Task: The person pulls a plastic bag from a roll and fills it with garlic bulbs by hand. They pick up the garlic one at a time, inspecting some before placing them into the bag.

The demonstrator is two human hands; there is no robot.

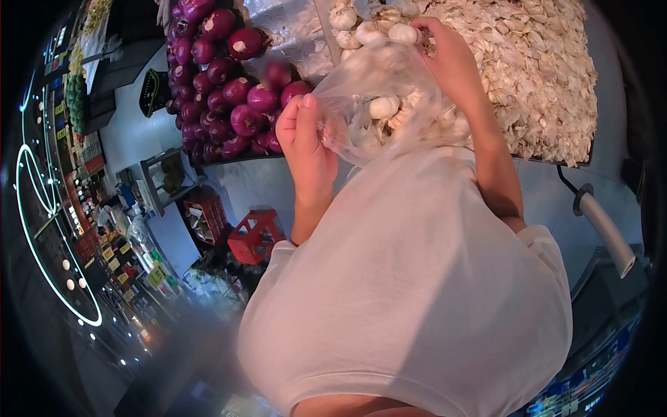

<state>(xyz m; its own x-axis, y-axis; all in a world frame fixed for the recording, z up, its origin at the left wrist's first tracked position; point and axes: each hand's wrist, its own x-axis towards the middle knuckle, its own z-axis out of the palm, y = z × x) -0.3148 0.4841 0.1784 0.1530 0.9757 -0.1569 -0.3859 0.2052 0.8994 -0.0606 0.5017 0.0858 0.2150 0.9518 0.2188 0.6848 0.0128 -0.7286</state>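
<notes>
A clear plastic bag [340, 132] is stretched in front of my chest, and garlic bulbs show in and through it. My left hand [306, 132] is closed on the left edge of the bag, thumb up against the curled fingers. At the far side, my right hand [448, 59] has its thumb and fingers curved around the end of a white garlic bulb [403, 33]. The right edge of the bag lies against that hand and wrist. More garlic bulbs [344, 19] sit just left of the held one.
Purple onions [246, 119] are heaped left of the bag. A broad pile of loose garlic cloves [535, 76] lies to the right. Below the stand on the left are a red crate [256, 236] and a metal-framed stand [170, 179]. A grey padded handle [606, 233] juts out at right.
</notes>
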